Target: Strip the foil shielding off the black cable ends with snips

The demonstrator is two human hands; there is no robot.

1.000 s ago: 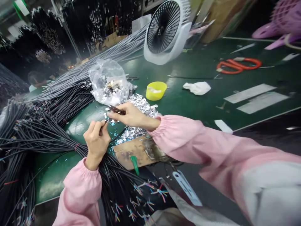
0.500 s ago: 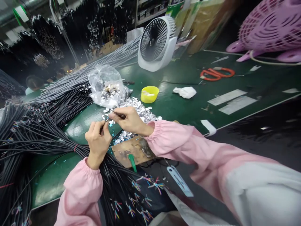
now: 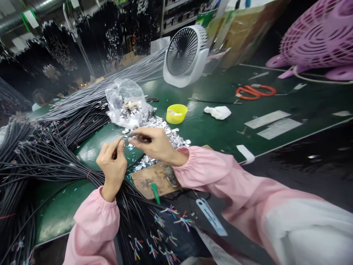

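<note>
My left hand [image 3: 112, 162] is closed in a pinch around the end of a black cable, mostly covered by the fingers. Right beside it, my right hand [image 3: 153, 144] is closed on a small dark tool whose kind I cannot make out; its fingertips nearly meet those of my left hand. Below my left wrist lies a bundle of black cables [image 3: 129, 206], tied with a red band [image 3: 88, 173]. Several of its ends show stripped coloured wires [image 3: 153, 248]. Silver foil scraps [image 3: 176, 138] are heaped behind my right hand.
A clear bag of scraps [image 3: 127, 105], a yellow cup [image 3: 176, 115] and a white fan [image 3: 185, 55] stand behind the hands. Orange-handled scissors [image 3: 255, 92] and crumpled tissue [image 3: 218, 112] lie to the right. A wooden board [image 3: 146, 180] sits near the table edge. More cables [image 3: 49, 154] fill the left.
The right hand has turned slightly, and its dark tool is less visible. Both hands stay close together, with the left fingertips now a little higher. The view has shifted slightly.
</note>
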